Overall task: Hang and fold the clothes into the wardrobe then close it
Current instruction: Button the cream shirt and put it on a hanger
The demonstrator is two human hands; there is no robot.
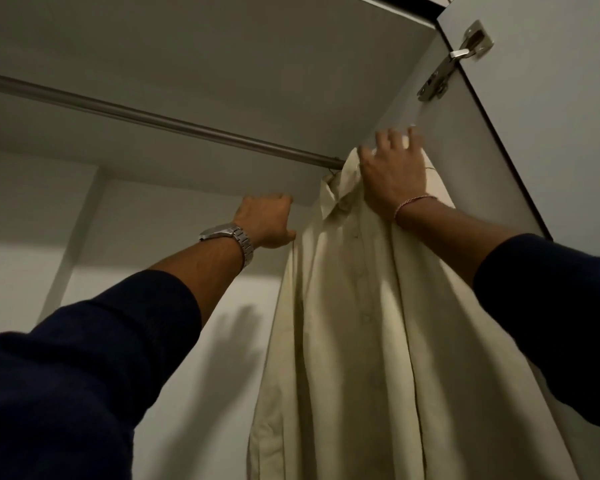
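The cream button-up shirt (357,306) hangs at the far right end of the wardrobe rail (153,121), close against the right side wall of the wardrobe (395,98), its collar just under the rail and its body falling straight down; a thin dark line at the collar suggests a hanger, though most of it is hidden by cloth. The right hand (394,174) rests on the shirt's near shoulder with fingers spread and only lightly bent, seemingly pressing the fabric to settle it square rather than gripping it. The left hand (267,221) reaches to the shirt's left edge just below the collar; its fingers curl away from the camera, so I cannot tell whether they pinch the cloth or merely touch it. Placing the shirt at the rail's end probably leaves the long bare stretch to the left free for more garments. A metal wristwatch (231,237) sits on the left wrist, a thin bracelet (413,204) on the right. The door (551,116) stands open on its hinge (454,60) at the upper right, so closing is not yet done.
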